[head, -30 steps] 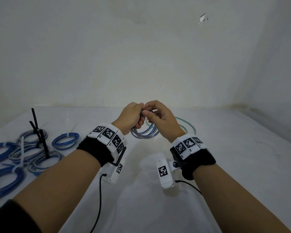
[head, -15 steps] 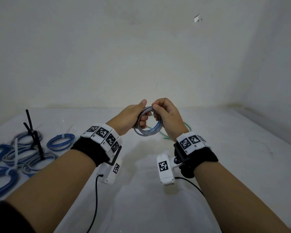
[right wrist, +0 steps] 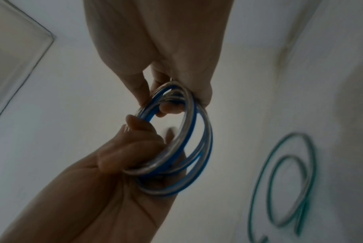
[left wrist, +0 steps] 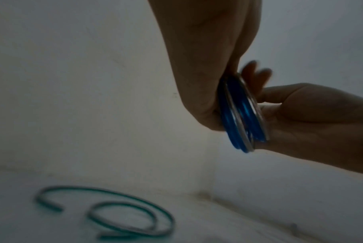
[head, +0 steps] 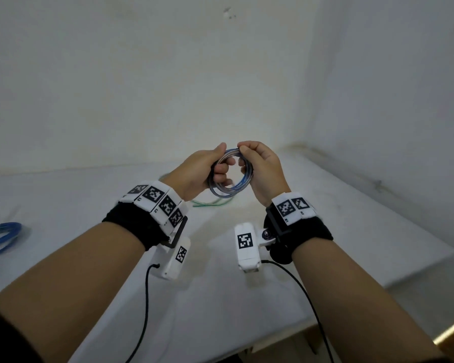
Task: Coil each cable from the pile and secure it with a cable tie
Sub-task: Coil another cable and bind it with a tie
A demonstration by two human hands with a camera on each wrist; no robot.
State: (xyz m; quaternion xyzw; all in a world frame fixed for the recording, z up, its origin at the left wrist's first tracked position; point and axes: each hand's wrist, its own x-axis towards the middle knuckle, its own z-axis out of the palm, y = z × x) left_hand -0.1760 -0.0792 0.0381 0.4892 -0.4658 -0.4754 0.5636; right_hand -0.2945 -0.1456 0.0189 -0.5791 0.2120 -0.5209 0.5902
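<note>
- Both hands hold a blue-and-silver cable coil (head: 230,176) in the air above the white surface (head: 351,231).
- The left hand (head: 194,170) has its fingers curled through the coil; the right hand (head: 262,169) pinches its top strands.
- No tie shows on this coil, so securing it likely remains.
- A loose green cable (right wrist: 288,180) lies beneath the coil, uncoiled.
- A tied blue coil (head: 0,235) sits far left of it.
- Walls close behind and right of the coil; open room lies nearer the person.
</note>
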